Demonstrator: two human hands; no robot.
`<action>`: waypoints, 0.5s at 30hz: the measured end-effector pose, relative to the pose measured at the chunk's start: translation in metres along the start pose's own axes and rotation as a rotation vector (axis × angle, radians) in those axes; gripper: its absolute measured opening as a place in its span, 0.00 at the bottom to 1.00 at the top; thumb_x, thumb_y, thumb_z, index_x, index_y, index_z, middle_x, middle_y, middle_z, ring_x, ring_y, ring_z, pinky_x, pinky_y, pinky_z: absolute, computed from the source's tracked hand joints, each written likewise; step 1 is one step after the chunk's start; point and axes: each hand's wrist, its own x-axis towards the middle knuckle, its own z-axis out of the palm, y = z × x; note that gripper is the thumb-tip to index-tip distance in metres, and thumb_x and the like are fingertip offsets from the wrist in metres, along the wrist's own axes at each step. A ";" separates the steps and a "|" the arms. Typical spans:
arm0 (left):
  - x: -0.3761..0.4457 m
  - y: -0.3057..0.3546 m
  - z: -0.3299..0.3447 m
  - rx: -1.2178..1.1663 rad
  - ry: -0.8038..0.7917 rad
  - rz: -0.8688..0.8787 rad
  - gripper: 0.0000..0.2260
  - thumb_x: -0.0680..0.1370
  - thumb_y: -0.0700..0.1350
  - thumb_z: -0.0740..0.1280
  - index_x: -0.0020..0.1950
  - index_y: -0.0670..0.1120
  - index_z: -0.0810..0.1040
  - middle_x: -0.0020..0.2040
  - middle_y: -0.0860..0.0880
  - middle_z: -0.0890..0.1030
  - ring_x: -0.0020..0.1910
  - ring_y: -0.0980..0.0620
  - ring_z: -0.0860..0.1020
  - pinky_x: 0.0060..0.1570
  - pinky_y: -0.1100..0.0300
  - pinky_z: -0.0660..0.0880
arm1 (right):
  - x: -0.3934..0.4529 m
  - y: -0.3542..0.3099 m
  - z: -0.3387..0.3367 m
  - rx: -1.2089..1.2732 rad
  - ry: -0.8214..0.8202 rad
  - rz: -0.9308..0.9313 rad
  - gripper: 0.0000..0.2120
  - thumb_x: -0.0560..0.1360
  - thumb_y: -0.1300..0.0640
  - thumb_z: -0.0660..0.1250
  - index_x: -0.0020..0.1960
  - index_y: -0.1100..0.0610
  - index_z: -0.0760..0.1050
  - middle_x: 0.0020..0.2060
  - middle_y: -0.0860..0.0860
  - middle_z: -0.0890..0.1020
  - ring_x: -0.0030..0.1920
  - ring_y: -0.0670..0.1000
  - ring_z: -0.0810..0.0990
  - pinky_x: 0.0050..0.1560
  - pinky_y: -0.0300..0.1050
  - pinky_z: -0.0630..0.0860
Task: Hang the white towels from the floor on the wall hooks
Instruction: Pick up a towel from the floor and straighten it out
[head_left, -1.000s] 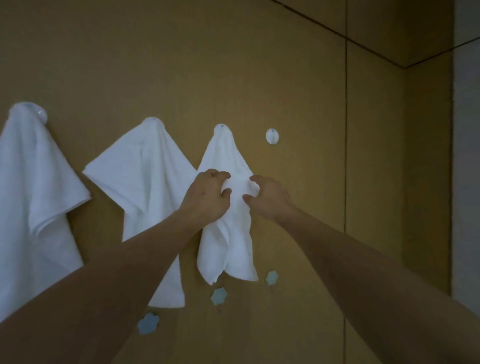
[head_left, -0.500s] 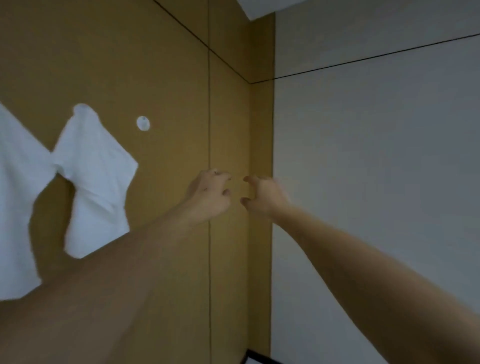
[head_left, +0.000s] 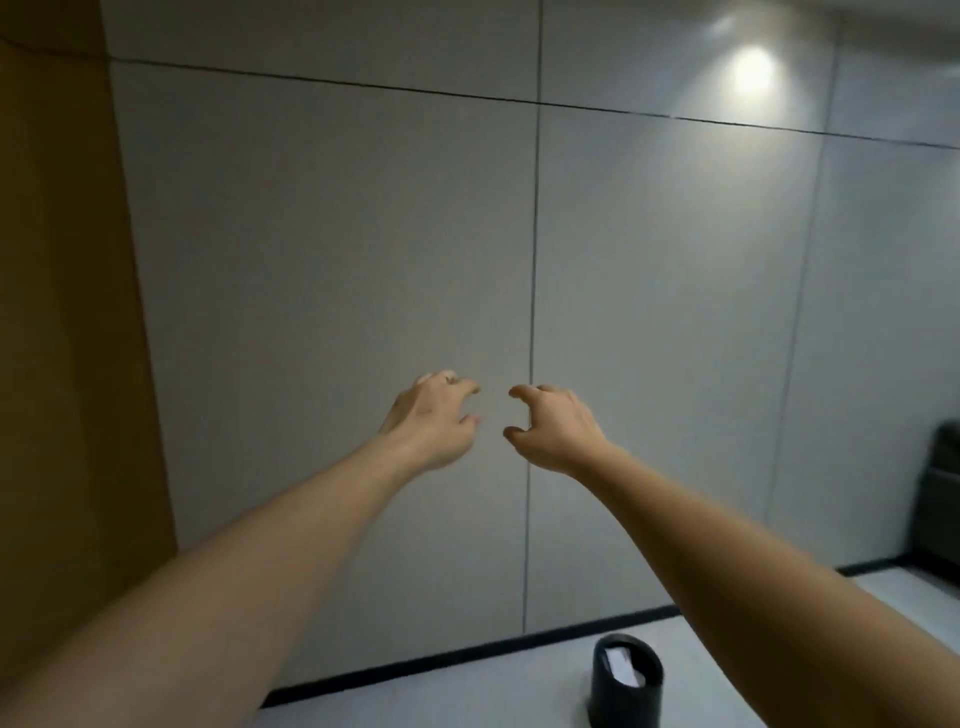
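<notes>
Against a pale grey panelled wall (head_left: 332, 270), two bare forearms stretch forward and upward from the lower corners, their hands raised side by side with a small gap between them. The left hand (head_left: 431, 421) is seen from its back, fingers loosely curled and thumb below them, holding nothing. The right hand (head_left: 558, 431) mirrors it, its fingers (head_left: 522, 391) hooked inward toward the left hand and its thumb curved beneath, also empty; neither touches the wall. No white towel or wall hook shows in this view, so where they are and which way they lie cannot be told. The wall is smooth and matt, split by thin dark seams, one vertical just behind the hands and one running across above them. A mustard-brown wall panel (head_left: 57, 322) fills the left edge. Below, a black skirting strip (head_left: 467, 652) meets a light smooth floor (head_left: 467, 696), where a black cylindrical bin (head_left: 626, 688) stands upright with something white inside. A soft bright glare (head_left: 750, 75) marks the upper right.
</notes>
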 end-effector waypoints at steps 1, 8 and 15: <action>0.008 0.031 0.020 -0.027 -0.018 0.034 0.21 0.76 0.54 0.64 0.69 0.53 0.72 0.67 0.49 0.73 0.66 0.47 0.71 0.63 0.52 0.70 | -0.012 0.035 -0.008 -0.024 -0.003 0.044 0.30 0.73 0.44 0.66 0.73 0.50 0.66 0.62 0.54 0.77 0.63 0.58 0.73 0.61 0.54 0.73; 0.047 0.222 0.148 -0.187 -0.195 0.253 0.23 0.76 0.56 0.64 0.71 0.53 0.69 0.69 0.49 0.71 0.67 0.46 0.70 0.64 0.50 0.70 | -0.098 0.232 -0.048 -0.136 -0.035 0.350 0.30 0.74 0.44 0.66 0.73 0.50 0.65 0.65 0.54 0.75 0.66 0.58 0.70 0.64 0.56 0.71; 0.073 0.386 0.261 -0.339 -0.364 0.482 0.24 0.76 0.55 0.64 0.72 0.54 0.67 0.71 0.49 0.68 0.69 0.47 0.67 0.65 0.49 0.68 | -0.182 0.388 -0.076 -0.242 -0.065 0.680 0.29 0.73 0.45 0.65 0.72 0.50 0.66 0.65 0.54 0.75 0.66 0.58 0.70 0.63 0.56 0.71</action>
